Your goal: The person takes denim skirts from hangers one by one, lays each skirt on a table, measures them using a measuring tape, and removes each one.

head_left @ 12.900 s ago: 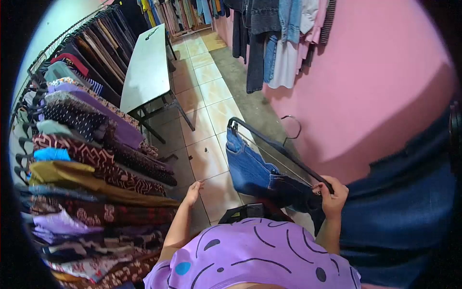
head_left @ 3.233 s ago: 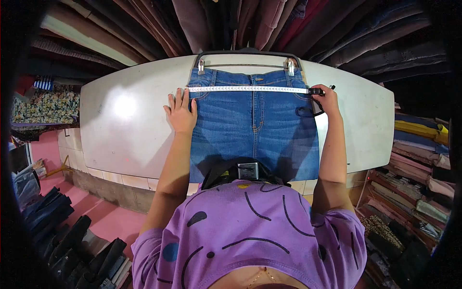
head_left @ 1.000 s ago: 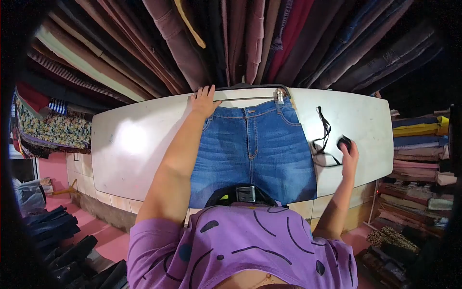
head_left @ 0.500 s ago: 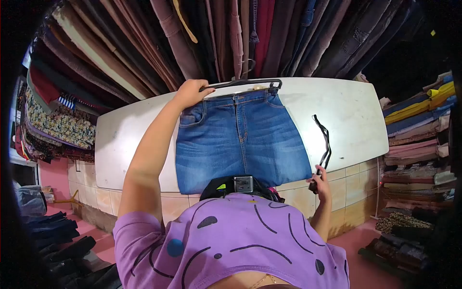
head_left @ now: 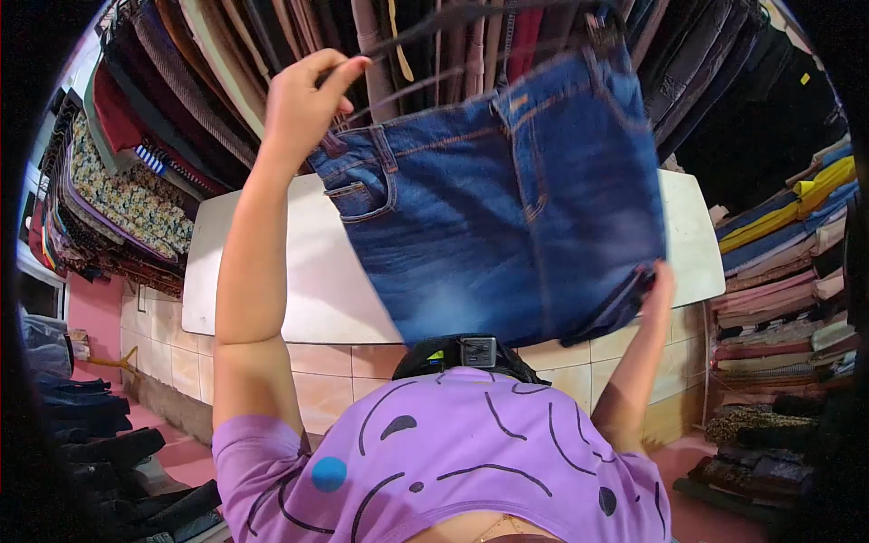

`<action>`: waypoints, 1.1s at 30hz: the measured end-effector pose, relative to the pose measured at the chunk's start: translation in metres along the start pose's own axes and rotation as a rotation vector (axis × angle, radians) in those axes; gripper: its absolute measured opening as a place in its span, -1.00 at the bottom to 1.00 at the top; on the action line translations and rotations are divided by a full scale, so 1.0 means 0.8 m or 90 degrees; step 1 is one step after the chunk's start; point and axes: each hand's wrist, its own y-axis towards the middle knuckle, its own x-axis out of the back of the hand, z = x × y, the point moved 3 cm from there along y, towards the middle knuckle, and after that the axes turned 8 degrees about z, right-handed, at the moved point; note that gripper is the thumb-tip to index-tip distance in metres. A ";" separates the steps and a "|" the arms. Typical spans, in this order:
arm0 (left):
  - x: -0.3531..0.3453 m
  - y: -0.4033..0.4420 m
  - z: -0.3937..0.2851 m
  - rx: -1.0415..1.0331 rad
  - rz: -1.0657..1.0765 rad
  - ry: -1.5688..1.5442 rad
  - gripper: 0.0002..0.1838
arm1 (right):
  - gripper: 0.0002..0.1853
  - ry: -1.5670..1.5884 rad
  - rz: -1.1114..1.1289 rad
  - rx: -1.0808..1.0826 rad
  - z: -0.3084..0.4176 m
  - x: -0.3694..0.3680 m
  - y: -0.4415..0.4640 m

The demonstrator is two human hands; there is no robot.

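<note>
A blue denim garment (head_left: 471,208) hangs tilted from a dark clip hanger (head_left: 434,27), raised above the white table (head_left: 262,262). My left hand (head_left: 308,104) grips the left end of the hanger, thumb and fingers closed on it. Low at the garment's right edge is my right hand (head_left: 659,285), its fingers closed around something dark, the black tape measure with its strap, partly hidden and blurred against the denim.
Trousers on a rack (head_left: 362,45) line the far side of the table. Folded clothes are stacked on the right (head_left: 769,290). Patterned garments (head_left: 118,195) hang at the left, above dark folded denim (head_left: 90,434).
The garment and hanger have risen off the table toward the camera and tilted, lifted by my left hand. My right hand has moved up and right with the tape measure.
</note>
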 end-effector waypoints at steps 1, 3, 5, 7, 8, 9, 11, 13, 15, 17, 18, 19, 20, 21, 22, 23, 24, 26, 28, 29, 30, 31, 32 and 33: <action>0.011 -0.008 0.001 0.025 -0.039 0.004 -0.68 | -0.81 -0.069 -0.057 0.008 0.050 -0.008 0.021; 0.032 -0.028 0.018 0.067 -0.110 -0.021 -0.65 | -0.82 -0.186 0.000 0.224 0.151 -0.046 0.047; 0.045 -0.059 0.045 0.093 -0.165 -0.065 -0.64 | -0.80 -0.159 0.044 0.409 0.222 -0.101 0.084; 0.053 -0.100 0.078 0.139 -0.217 -0.119 -0.64 | -0.76 -0.249 0.048 0.471 0.272 -0.168 0.102; 0.052 -0.124 0.091 0.172 -0.251 -0.161 -0.64 | -0.74 -0.302 0.065 0.447 0.284 -0.202 0.118; 0.050 -0.149 0.104 0.218 -0.274 -0.164 -0.65 | -0.70 -0.370 0.064 0.494 0.285 -0.243 0.127; 0.042 -0.203 0.143 0.300 -0.326 -0.173 -0.64 | -0.63 -0.491 0.098 0.555 0.264 -0.323 0.128; 0.036 -0.261 0.190 0.383 -0.362 -0.165 -0.64 | -0.62 -0.540 0.174 0.552 0.203 -0.385 0.131; 0.027 -0.314 0.234 0.466 -0.374 -0.119 -0.63 | -0.61 -0.519 0.261 0.462 0.153 -0.413 0.115; 0.014 -0.370 0.289 0.552 -0.370 -0.068 -0.61 | -0.63 -0.496 0.285 0.424 0.125 -0.396 0.101; 0.008 -0.401 0.318 0.602 -0.362 -0.050 -0.59 | -0.64 -0.480 0.291 0.400 0.118 -0.377 0.102; 0.006 -0.429 0.343 0.605 -0.364 -0.051 -0.59 | -0.65 -0.437 0.297 0.378 0.104 -0.348 0.123; 0.006 -0.460 0.369 0.666 -0.374 -0.028 -0.56 | -0.66 -0.396 0.301 0.354 0.096 -0.307 0.151; 0.007 -0.488 0.392 0.727 -0.380 -0.005 -0.54 | -0.66 -0.351 0.286 0.354 0.101 -0.259 0.167; 0.012 -0.511 0.410 0.718 -0.384 0.053 -0.51 | -0.66 -0.373 0.219 0.356 0.117 -0.203 0.176; 0.019 -0.515 0.410 0.728 -0.368 0.087 -0.51 | -0.70 -0.443 0.080 0.320 0.139 -0.139 0.179; 0.026 -0.517 0.406 0.737 -0.351 0.120 -0.50 | -0.76 -0.574 -0.021 0.424 0.175 -0.084 0.159; 0.040 -0.512 0.408 0.732 -0.331 0.158 -0.50 | -0.76 -0.796 -0.111 0.666 0.225 0.056 0.147; 0.051 -0.509 0.418 0.741 -0.344 0.131 -0.51 | -0.69 -0.543 -0.320 0.473 0.275 0.193 0.117; 0.055 -0.510 0.428 0.731 -0.337 0.151 -0.51 | -0.61 -0.562 -0.465 0.418 0.299 0.217 0.063; 0.058 -0.512 0.437 0.720 -0.331 0.171 -0.52 | -0.59 -0.704 -0.597 0.321 0.326 0.237 0.018; 0.060 -0.509 0.438 0.735 -0.316 0.170 -0.55 | -0.59 -0.735 -0.619 0.359 0.339 0.278 -0.002; 0.064 -0.502 0.433 0.775 -0.222 0.293 -0.62 | -0.57 -0.730 -0.605 0.375 0.348 0.295 -0.025; 0.062 -0.492 0.427 0.795 -0.200 0.373 -0.61 | -0.55 -0.741 -0.585 0.344 0.347 0.302 -0.046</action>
